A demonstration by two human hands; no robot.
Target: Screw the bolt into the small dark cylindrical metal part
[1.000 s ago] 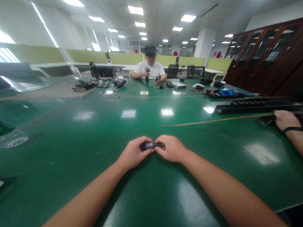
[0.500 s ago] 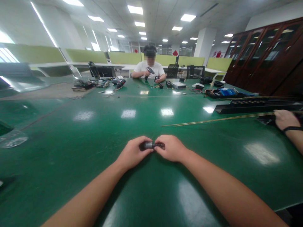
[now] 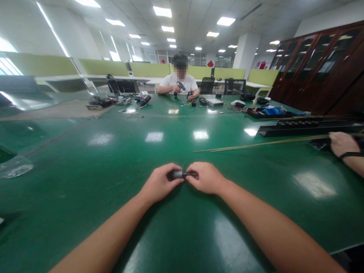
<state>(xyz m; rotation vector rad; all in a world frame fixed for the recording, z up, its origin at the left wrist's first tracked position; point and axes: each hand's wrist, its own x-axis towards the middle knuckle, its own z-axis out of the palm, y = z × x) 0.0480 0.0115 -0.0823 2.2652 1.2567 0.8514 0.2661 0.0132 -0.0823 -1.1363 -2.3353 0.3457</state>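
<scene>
My left hand (image 3: 160, 184) is closed round a short grey and black cylinder (image 3: 178, 174), near the middle of the green table (image 3: 119, 151). A thin dark shaft (image 3: 189, 174) runs from the cylinder's right end, and my right hand (image 3: 206, 178) pinches it between thumb and fingers. The fingertips of both hands are close together over the tabletop. My palms and the far ends of the piece are hidden by the fingers.
Long thin rods (image 3: 250, 145) lie to the right, by another person's hand (image 3: 344, 144). Black rails (image 3: 301, 127) sit behind them. Across the table, a person (image 3: 178, 81) holds a power tool. Tools and boxes line the far edge; a clear plastic piece (image 3: 17, 167) is at left.
The person across the table has shifted the tool and the small dark part in their hands slightly. My own hands and the cylinder show almost no movement.
</scene>
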